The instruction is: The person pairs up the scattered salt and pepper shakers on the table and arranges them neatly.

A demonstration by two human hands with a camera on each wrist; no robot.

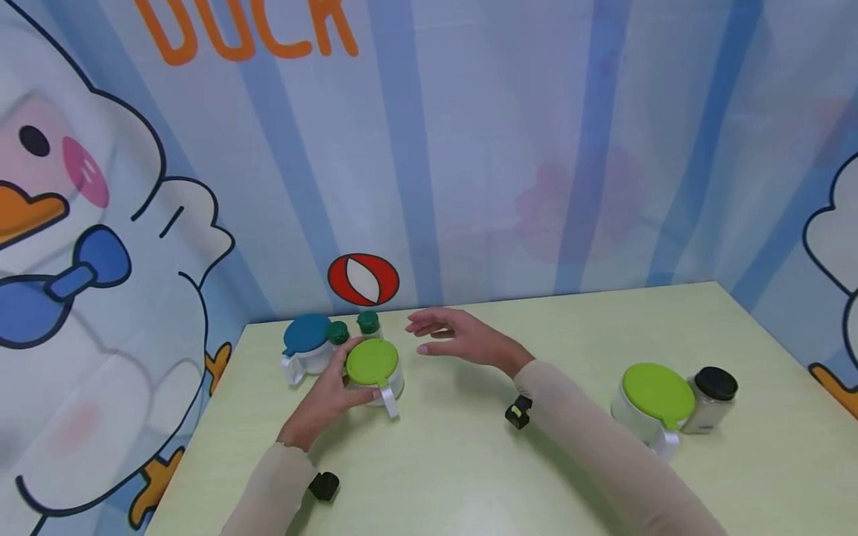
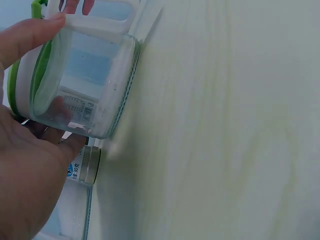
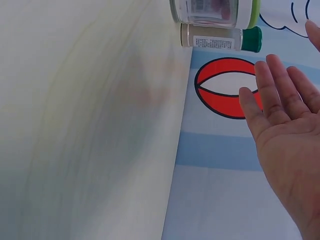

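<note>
My left hand (image 1: 328, 394) grips a clear jar with a lime green lid (image 1: 372, 362) and a white handle. In the left wrist view the fingers and thumb reach round opposite sides of this glass jar (image 2: 87, 80), and a label shows through it. Right behind it stand two small shaker bottles with green caps (image 1: 369, 321), partly hidden. A blue-lidded jar (image 1: 307, 333) with a white handle sits just to their left. My right hand (image 1: 464, 341) hovers to the right of the gripped jar, fingers extended and holding nothing. The right wrist view shows its palm (image 3: 287, 140).
Toward the right of the pale table (image 1: 469, 461) stands another jar with a lime green lid (image 1: 657, 392). A black-lidded jar (image 1: 714, 385) is close beside it. A printed cloth backdrop (image 1: 469, 149) rises behind the table's back edge.
</note>
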